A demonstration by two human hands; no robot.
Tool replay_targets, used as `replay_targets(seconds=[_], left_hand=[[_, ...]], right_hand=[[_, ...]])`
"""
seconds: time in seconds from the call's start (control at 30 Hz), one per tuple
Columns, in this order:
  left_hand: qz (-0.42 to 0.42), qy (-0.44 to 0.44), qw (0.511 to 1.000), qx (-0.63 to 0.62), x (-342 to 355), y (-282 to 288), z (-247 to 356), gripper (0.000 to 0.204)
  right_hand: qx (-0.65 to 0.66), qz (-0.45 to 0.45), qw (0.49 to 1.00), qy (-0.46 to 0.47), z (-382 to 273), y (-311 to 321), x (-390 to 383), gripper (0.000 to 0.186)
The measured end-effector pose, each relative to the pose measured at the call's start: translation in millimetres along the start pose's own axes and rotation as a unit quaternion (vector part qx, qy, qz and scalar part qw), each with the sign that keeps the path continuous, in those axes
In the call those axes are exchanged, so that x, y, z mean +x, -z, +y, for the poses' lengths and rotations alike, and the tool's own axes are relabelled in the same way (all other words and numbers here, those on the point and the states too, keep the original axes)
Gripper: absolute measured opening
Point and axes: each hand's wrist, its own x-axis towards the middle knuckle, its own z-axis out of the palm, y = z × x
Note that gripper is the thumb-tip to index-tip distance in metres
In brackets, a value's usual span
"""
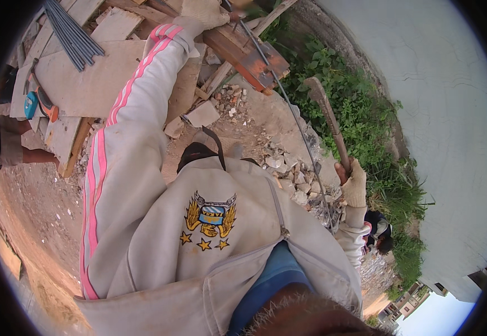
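My gloved left hand (208,15) is at the top edge, fingers curled on a long thin steel rod (298,123) where it crosses a reddish wooden block (247,61) with metal pins. The rod runs diagonally down past my right side. My gloved right hand (350,182), lower right, is closed around the lower end of a long, worn bar-like tool (331,116), whose flat, bent head points up beside the block, apart from it.
Boards (58,84) at upper left hold steel bars (74,36), a hammer (44,95) and a teal tool (30,104). Someone's legs (14,140) show at left; another person (379,229) is at lower right. Rubble (291,173), weeds (372,112) and a pale wall (445,129) surround me.
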Motion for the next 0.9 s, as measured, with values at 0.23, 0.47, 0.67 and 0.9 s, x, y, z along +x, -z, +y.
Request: replay_targets(seconds=[0.23,0.47,0.67,0.9], left_hand=[[0.003,0.021,1.0,0.012,-9.0,1.4,11.0,0.093],[-0.011,0.009,0.999,0.039,-5.7,-1.7,11.8,0.093],[0.025,0.015,0.999,0.037,-3.4,-10.2,11.2,0.095],[0.005,0.02,0.999,0.039,-5.3,-4.1,16.8,0.096]], right_hand=[[-0.161,-0.011,0.968,0.194,34.2,-0.2,72.7,0.029],[-0.198,-0.005,0.927,0.319,31.7,10.9,147.9,0.023],[-0.231,-0.055,0.917,0.321,24.5,18.9,194.6,0.017],[-0.24,-0.041,0.89,0.386,34.3,14.5,241.2,0.014]])
